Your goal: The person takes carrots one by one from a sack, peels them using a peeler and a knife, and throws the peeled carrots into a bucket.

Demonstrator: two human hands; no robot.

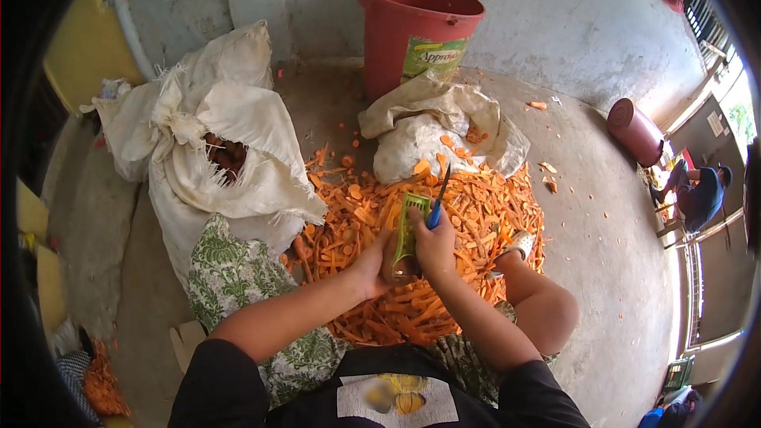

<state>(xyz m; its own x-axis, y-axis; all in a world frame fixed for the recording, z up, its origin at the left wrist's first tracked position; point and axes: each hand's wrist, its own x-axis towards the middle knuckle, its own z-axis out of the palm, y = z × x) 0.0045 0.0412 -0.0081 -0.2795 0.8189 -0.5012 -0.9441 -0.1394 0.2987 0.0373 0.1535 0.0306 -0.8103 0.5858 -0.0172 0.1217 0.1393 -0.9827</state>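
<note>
Over a loose heap of orange cut strips [349, 226], two bare hands meet around a green slotted plastic tool [406, 218].

Much of the brown, rounded piece [402, 271] beneath the tool is covered by the tool and the hands (whether it is a whole root, I cannot tell), and the dark reddish contents [226, 157] of the white woven sack [182, 198] show only through its ragged mouth. The left hand [369, 271] curls around the brown piece's left side, its fingertips hard to make out. The right hand [435, 252] is closed against the tool's right side and also keeps a thin dark-bladed knife with a blue handle [434, 215], blade upward; the handle's lower end is hidden.
</note>
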